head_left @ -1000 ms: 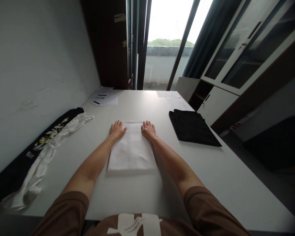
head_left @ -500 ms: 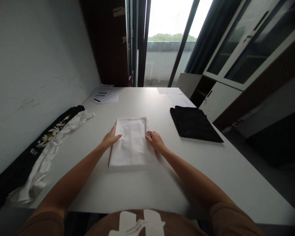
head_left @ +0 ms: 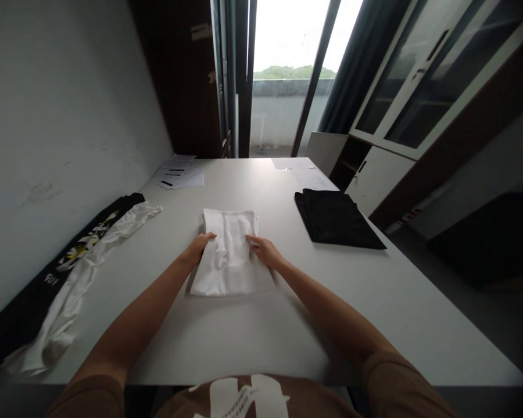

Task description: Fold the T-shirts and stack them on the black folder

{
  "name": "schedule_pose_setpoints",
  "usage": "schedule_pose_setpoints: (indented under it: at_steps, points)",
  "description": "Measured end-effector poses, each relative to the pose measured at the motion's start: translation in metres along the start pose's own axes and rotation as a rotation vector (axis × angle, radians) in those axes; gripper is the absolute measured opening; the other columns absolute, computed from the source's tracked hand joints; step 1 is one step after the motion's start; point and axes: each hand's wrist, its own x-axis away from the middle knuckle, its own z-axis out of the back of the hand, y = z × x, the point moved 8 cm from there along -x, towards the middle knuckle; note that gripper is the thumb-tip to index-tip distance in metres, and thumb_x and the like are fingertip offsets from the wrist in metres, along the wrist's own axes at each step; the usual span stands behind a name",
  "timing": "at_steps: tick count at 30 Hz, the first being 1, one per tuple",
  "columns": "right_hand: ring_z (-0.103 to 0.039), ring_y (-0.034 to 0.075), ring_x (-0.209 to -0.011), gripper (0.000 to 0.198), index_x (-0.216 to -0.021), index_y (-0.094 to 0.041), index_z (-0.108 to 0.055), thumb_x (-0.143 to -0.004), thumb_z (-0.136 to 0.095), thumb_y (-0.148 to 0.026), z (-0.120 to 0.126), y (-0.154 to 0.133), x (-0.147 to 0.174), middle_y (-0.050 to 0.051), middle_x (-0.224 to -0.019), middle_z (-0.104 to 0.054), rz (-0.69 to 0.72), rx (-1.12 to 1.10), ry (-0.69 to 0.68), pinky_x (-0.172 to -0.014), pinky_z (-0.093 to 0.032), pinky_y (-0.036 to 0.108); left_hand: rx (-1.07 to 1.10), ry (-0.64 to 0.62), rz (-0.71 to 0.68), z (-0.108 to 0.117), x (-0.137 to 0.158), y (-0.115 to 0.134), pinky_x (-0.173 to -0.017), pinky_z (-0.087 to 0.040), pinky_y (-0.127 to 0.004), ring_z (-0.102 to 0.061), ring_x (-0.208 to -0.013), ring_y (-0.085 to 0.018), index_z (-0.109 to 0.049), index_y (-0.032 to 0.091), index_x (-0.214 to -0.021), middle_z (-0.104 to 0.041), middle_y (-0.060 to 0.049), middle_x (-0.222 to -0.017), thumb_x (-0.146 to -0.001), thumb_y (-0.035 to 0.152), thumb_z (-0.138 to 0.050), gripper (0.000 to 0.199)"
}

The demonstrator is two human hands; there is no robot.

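In the middle of the white table is a folded white cloth garment (head_left: 233, 261), roughly rectangular, with creases bunched along its centre. My left hand (head_left: 199, 245) grips its left edge, thumb on top and the other fingers hidden underneath. On the opposite edge my right hand (head_left: 264, 251) holds it the same way, the thumb pointing inward across the fabric. The garment's sides look slightly raised off the tabletop between my hands. Whether it is a shirt or another kind of garment cannot be made out.
Right of my hands lies a folded black garment (head_left: 337, 217). Along the left wall stretch a black printed garment (head_left: 65, 261) and a crumpled white one (head_left: 76, 278). Papers (head_left: 178, 173) rest at the table's (head_left: 244, 337) far left, more sheets (head_left: 298, 171) at the far right.
Both hands have closed on the garment's sides, with the right thumb moved inward over it. The flat cloth is now creased in the middle and its edges lifted. My view has shifted slightly.
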Motion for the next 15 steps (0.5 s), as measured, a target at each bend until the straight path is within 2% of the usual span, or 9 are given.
schedule_pose_setpoints:
  at_steps: [3, 7, 10, 15]
  points:
    - [-0.061, 0.023, -0.129, 0.059, -0.149, -0.028, -0.057, -0.093, -0.05, -0.01, 0.014, -0.002, 0.005, 0.001, -0.139, -0.066, 0.028, -0.03, 0.091, -0.111, -0.044, 0.033, 0.011, -0.023, -0.033, -0.009, 0.002, 0.005, -0.059, -0.061, -0.03, -0.072, -0.065, -0.02, -0.062, 0.018, -0.128, -0.076, -0.007, -0.091, -0.08, 0.021, -0.07, 0.048]
    - [-0.065, 0.022, -0.116, 0.059, -0.152, -0.028, -0.052, -0.095, -0.048, -0.014, 0.033, -0.009, 0.013, 0.002, -0.136, -0.067, 0.123, -0.085, 0.147, -0.106, -0.048, 0.034, 0.08, -0.084, -0.125, -0.028, 0.004, 0.012, -0.077, -0.064, -0.034, -0.075, -0.083, -0.021, -0.057, 0.024, -0.14, -0.076, -0.006, -0.107, -0.085, 0.023, -0.067, 0.056]
    - [-0.064, 0.022, -0.118, 0.058, -0.153, -0.024, -0.051, -0.096, -0.045, -0.016, 0.052, -0.004, 0.021, 0.005, -0.139, -0.064, 0.187, -0.141, 0.158, -0.106, -0.048, 0.034, 0.12, -0.148, -0.117, -0.052, 0.003, 0.004, -0.087, -0.064, -0.039, -0.076, -0.091, -0.023, -0.057, 0.024, -0.142, -0.076, -0.006, -0.109, -0.087, 0.025, -0.065, 0.056]
    - [-0.057, 0.023, -0.131, 0.056, -0.154, -0.02, -0.05, -0.098, -0.044, -0.023, 0.098, 0.022, 0.049, 0.008, -0.149, -0.055, 0.276, -0.18, 0.219, -0.114, -0.042, 0.035, 0.182, -0.247, -0.09, -0.104, 0.001, -0.01, -0.089, -0.063, -0.043, -0.075, -0.094, -0.025, -0.054, 0.024, -0.145, -0.076, -0.006, -0.11, -0.088, 0.028, -0.064, 0.057]
